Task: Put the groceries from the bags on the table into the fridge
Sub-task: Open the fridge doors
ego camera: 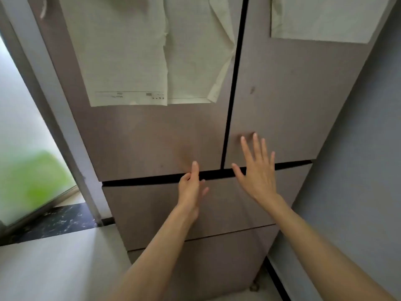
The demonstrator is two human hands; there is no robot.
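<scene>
Reaching toward the closed fridge (pixel 152 137), both hands hold nothing: the left hand (pixel 192 189) sits edge-on at the dark seam under the upper left door, while the right hand (pixel 257 170), grip spread wide, hovers over the upper right door's lower corner.

I see the fridge (pixel 152 137) filling the centre of the frame from the top edge down to the bottom, its front a matt brownish-grey. All of it is shut: two upper doors side by side, split by a dark vertical gap right of centre, and below them drawer fronts divided by dark horizontal seams. Pale paper sheets (pixel 130 51) hang on the left door in the upper middle, one creased and curling, and another sheet (pixel 321 18) sits at the upper right.
</scene>
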